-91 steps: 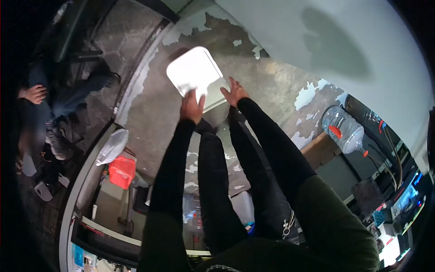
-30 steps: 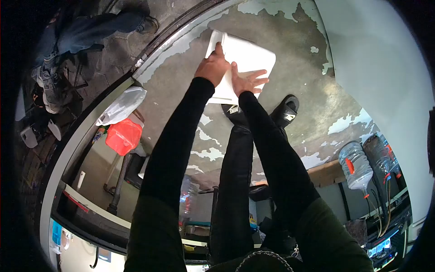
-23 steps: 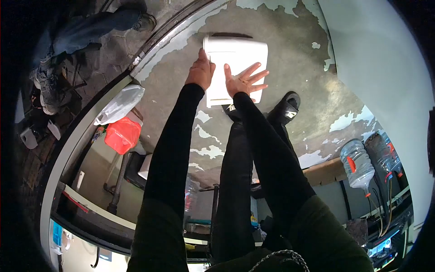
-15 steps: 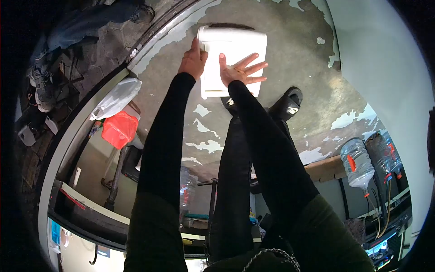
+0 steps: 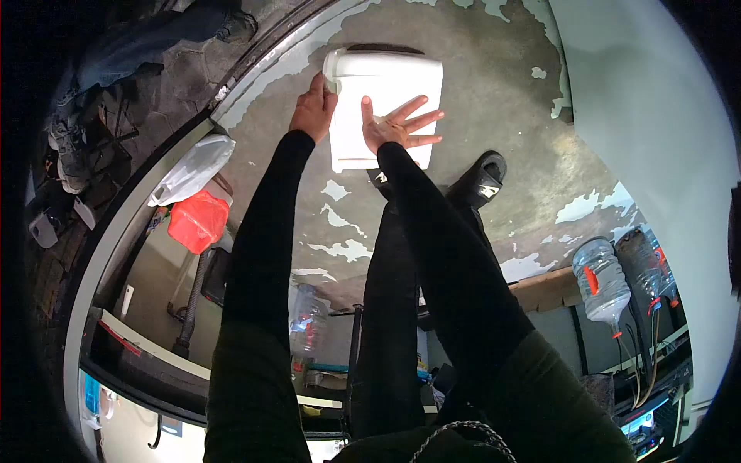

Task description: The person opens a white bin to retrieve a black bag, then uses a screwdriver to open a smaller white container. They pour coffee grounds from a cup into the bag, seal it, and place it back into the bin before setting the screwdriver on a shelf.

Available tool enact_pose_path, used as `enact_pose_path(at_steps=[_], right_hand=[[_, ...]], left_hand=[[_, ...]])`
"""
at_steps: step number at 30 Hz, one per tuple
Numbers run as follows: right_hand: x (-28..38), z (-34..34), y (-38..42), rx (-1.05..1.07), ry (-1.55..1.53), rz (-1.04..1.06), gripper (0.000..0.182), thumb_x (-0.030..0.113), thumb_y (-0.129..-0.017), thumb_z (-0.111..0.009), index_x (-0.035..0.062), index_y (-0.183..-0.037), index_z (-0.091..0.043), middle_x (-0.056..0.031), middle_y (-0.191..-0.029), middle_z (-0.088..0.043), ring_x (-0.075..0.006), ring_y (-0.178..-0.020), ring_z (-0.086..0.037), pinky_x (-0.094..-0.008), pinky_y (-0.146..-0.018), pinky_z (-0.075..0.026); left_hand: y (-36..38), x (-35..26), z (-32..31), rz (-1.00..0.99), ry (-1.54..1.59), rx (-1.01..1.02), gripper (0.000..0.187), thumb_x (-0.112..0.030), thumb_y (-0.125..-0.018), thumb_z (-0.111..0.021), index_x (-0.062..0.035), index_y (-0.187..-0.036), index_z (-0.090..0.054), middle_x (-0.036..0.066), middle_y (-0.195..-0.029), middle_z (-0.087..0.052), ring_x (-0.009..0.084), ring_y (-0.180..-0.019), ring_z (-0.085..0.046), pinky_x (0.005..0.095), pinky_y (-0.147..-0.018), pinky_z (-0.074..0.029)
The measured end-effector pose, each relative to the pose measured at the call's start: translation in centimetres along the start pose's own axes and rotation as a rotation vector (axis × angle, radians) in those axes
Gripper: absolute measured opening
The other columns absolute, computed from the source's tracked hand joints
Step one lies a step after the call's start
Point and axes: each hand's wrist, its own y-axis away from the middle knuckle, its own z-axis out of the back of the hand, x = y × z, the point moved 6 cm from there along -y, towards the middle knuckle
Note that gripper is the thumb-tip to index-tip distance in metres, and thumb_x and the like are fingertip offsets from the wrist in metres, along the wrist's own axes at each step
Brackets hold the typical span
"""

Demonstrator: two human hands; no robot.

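Note:
A white box-shaped plastic thing (image 5: 386,76) is on the worn floor in front of my feet, with a pale lip along its upper left edge. My left hand (image 5: 312,112) is at its left side, fingers pointing away from me and the thumb close to the edge. Over the white surface my right hand (image 5: 394,130) is spread wide, palm showing and all fingers apart. Nothing lies in that palm. Below the box, a black slipper (image 5: 482,181) is on my right foot; the other slipper is partly hidden by my right arm.
Large clear water bottles (image 5: 600,282) hang or stand at the right. A white plastic bag (image 5: 193,170) and a red plastic container (image 5: 199,220) are at the left, by a grey hose (image 5: 191,297). Beyond the curved sill, a person's leg (image 5: 147,50) shows at upper left.
The whole view has shifted slightly, so most things sit a little further left. My left hand is slightly lower along the box's left edge. My right hand stays spread over it.

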Motion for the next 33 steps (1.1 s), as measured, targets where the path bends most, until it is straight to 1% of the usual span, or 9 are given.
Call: enact_pose_path(at_steps=[12,14,16,17,19,22,27,31,33], right_hand=[[-0.9,0.8,0.2,0.049,-0.059,0.015,0.124,0.092,-0.072,-0.044,0.0301,-0.151,0.029,-0.0123,-0.156,0.038,-0.0532,-0.142,0.025,-0.0885,-0.092,-0.018],[-3.6,1.1,-3.8,-0.286,0.03,0.196,0.116,0.086,-0.079,-0.046,0.0211,-0.155,0.013,-0.0214,-0.158,0.022,-0.0582,-0.141,0.008,-0.0828,-0.095,-0.025],[-8.2,0.0,-9.5,-0.909,0.254,0.383,0.12,0.083,-0.078,-0.051,0.0073,-0.158,-0.006,-0.0306,-0.16,-0.005,-0.0615,-0.139,-0.017,-0.0725,-0.103,-0.031],[-9.1,3.5,-10.0,-0.63,-0.011,0.467,0.116,0.082,-0.079,-0.051,0.0085,-0.158,-0.008,-0.027,-0.16,-0.01,-0.0559,-0.14,-0.019,-0.0691,-0.105,-0.03],[-13.2,9.4,-9.3,0.157,-0.738,0.316,0.109,0.08,-0.082,-0.05,0.0108,-0.157,-0.013,-0.0197,-0.158,-0.018,-0.0446,-0.142,-0.023,-0.0623,-0.109,-0.028],[-18.5,15.7,-7.5,0.54,-0.958,0.123,0.098,0.078,-0.086,-0.048,0.0144,-0.156,-0.021,-0.0087,-0.156,-0.031,-0.0278,-0.145,-0.028,-0.0522,-0.115,-0.026],[-23.6,17.8,-11.5,0.347,-0.515,0.251,0.066,0.047,-0.093,-0.065,0.0139,-0.143,-0.037,-0.0097,-0.147,-0.042,-0.0354,-0.128,-0.048,-0.0532,-0.104,-0.043],[-23.5,22.6,-17.3,0.18,-0.744,0.17,0.052,0.034,-0.096,-0.059,0.0143,-0.141,-0.042,-0.0124,-0.15,-0.041,-0.0384,-0.123,-0.052,-0.0528,-0.102,-0.047],[-25.7,29.3,-27.6,-0.005,-1.009,0.372,0.05,0.039,-0.098,-0.048,0.0165,-0.142,-0.041,-0.0113,-0.148,-0.045,-0.0407,-0.127,-0.05,-0.0546,-0.103,-0.043]], left_hand=[[0.7,-1.6,0.4,-0.001,-0.072,0.042,0.05,-0.025,-0.098,-0.048,-0.0061,-0.141,-0.034,0.026,-0.098,-0.067,0.0459,-0.088,-0.066,0.052,-0.079,-0.053],[1.8,-2.0,-0.9,-0.044,-0.067,0.079,0.048,-0.029,-0.098,-0.048,-0.0102,-0.142,-0.041,0.019,-0.105,-0.069,0.0378,-0.092,-0.068,0.0494,-0.083,-0.054],[4.3,-8.5,-1.8,-0.516,-0.286,0.113,0.027,-0.019,-0.098,-0.048,-0.0045,-0.112,-0.066,0.019,-0.137,-0.056,0.0359,-0.105,-0.065,0.0432,-0.089,-0.054],[5.4,-9.5,-3.3,-0.172,0.175,0.251,0.031,-0.023,-0.097,-0.051,-0.0037,-0.118,-0.063,0.018,-0.137,-0.057,0.0359,-0.109,-0.064,0.0432,-0.093,-0.052],[7.8,-16.1,-5.7,-0.269,0.223,0.354,0.047,-0.033,-0.098,-0.052,-0.0037,-0.135,-0.05,0.021,-0.133,-0.057,0.0357,-0.123,-0.055,0.0435,-0.104,-0.043],[10.8,-21.5,-10.5,-0.265,0.343,0.448,0.067,-0.05,-0.099,-0.046,0.0005,-0.143,-0.041,0.022,-0.146,-0.044,0.0365,-0.139,-0.039,0.0472,-0.116,-0.03],[16.4,-20.5,-16.3,-0.272,0.237,0.165,0.062,-0.045,-0.102,-0.043,0.003,-0.142,-0.041,0.023,-0.148,-0.041,0.0376,-0.143,-0.033,0.0459,-0.119,-0.027],[21.6,-13.9,-13.7,0.294,0.759,-0.067,0.05,-0.034,-0.102,-0.048,-0.0034,-0.142,-0.043,0.021,-0.139,-0.051,0.0375,-0.129,-0.05,0.0433,-0.108,-0.04],[26.3,-9.6,-9.7,0.472,0.732,-0.142,0.044,-0.032,-0.102,-0.048,-0.0077,-0.139,-0.046,0.021,-0.133,-0.056,0.0362,-0.124,-0.054,0.0427,-0.106,-0.042]])
